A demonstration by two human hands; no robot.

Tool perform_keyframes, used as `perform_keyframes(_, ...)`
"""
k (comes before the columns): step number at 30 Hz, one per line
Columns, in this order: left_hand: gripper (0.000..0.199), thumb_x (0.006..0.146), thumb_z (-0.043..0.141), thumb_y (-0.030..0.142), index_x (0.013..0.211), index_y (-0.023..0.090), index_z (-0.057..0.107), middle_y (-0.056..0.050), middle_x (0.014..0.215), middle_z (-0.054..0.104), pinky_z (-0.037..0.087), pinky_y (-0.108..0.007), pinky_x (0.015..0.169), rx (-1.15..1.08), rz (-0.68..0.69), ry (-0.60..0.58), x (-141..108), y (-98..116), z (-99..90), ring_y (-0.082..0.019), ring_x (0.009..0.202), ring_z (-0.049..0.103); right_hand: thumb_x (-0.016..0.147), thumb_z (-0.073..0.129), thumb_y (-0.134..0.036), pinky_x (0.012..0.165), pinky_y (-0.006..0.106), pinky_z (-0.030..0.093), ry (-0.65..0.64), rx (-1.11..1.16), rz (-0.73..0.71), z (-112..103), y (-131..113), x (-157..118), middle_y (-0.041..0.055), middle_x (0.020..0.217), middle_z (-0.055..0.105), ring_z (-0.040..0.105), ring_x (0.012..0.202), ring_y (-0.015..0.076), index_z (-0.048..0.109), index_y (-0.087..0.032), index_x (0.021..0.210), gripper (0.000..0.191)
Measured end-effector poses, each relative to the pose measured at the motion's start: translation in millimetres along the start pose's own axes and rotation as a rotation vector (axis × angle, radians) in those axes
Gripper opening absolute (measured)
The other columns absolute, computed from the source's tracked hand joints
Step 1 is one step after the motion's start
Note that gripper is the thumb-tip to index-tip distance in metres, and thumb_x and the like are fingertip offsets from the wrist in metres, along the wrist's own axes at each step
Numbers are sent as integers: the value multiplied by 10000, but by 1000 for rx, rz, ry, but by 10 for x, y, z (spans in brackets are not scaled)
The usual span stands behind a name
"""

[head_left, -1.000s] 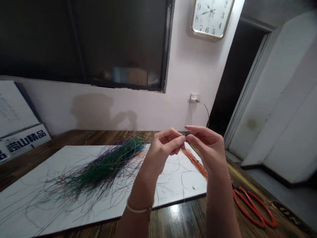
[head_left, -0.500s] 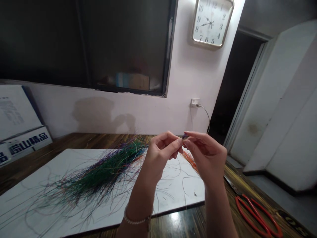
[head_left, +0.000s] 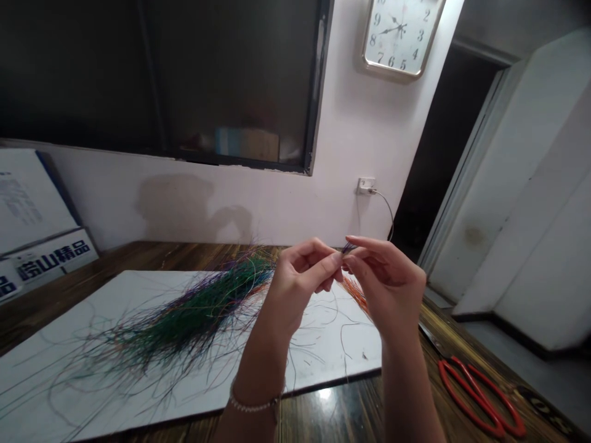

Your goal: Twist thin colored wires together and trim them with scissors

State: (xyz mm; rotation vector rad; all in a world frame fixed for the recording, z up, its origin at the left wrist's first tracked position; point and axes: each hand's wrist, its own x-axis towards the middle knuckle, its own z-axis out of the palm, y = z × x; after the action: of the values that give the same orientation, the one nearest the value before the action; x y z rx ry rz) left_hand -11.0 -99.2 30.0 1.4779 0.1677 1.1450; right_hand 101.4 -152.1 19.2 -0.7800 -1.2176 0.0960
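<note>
Left hand (head_left: 302, 277) and right hand (head_left: 388, 277) grips pinch thin wires (head_left: 348, 248); wire bundle (head_left: 194, 320) on white board (head_left: 148, 283) at 9 o'clock; red scissors (head_left: 478, 400) on wooden surface (head_left: 341, 418) at 4 o'clock.

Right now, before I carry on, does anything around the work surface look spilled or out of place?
Yes: loose coloured strands fan out from the main bundle across the white board, and one thin strand reaches the board's front edge. They look scattered rather than gathered.
</note>
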Motion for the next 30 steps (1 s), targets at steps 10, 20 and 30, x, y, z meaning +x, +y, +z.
perform_keyframes(10, 172, 795, 633, 212, 643, 149, 584, 24, 533, 526, 275, -188, 450, -28, 4, -27, 12, -4, -14, -55, 485, 390, 750, 662, -92, 590, 239, 513, -15, -12, -60, -18, 13, -9, -26, 715, 656, 600, 637, 97, 691, -226, 972, 262)
perform_keyframes(20, 173, 791, 630, 208, 637, 148, 579, 24, 523, 513, 263, -191, 444, -32, -6, -25, 7, -1, -12, -55, 476, 377, 749, 657, -77, 591, 237, 508, -18, 4, -70, -14, 21, 1, -25, 720, 662, 605, 642, 95, 696, -223, 969, 267)
perform_keyframes(30, 176, 809, 630, 213, 652, 146, 585, 26, 536, 520, 265, -182, 442, -47, 14, -62, 6, -18, -15, -49, 480, 394, 733, 680, -84, 592, 187, 525, -21, 113, -62, -27, 89, 21, -38, 691, 645, 591, 632, 70, 715, -221, 924, 238)
